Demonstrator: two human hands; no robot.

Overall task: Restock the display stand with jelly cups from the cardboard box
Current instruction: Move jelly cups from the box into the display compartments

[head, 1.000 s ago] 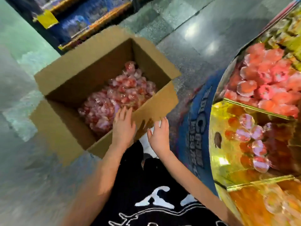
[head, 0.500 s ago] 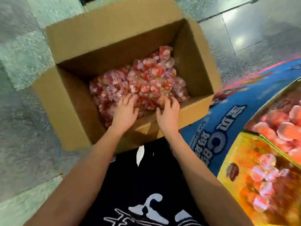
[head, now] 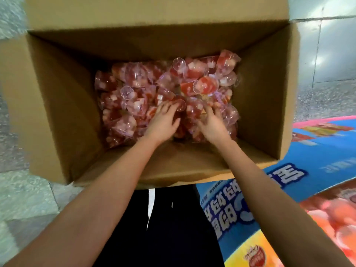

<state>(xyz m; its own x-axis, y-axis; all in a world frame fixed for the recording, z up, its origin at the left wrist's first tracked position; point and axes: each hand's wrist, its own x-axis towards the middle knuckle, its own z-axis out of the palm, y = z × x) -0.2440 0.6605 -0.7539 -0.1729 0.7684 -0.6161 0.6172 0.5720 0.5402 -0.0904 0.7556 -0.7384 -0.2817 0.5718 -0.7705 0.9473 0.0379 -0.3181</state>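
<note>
1. The cardboard box (head: 57, 112) holds a thick heap of jelly cups (head: 134, 83), highest toward its far right corner, so plenty is left to move.
2. The left hand (head: 163, 122) and right hand (head: 212, 125) lie at the heap's near edge, fingers bent among the cups. I cannot tell whether either grips one.
3. The display stand (head: 289, 180) sits off the box's near right corner, and no cups are lifted toward it yet.

A grey, speckled tile floor (head: 23, 199) with a glossy sheen carries the open cardboard box (head: 63, 105), flaps spread; the blue and yellow display stand (head: 289, 170) stands just beside the box's near right corner.
</note>
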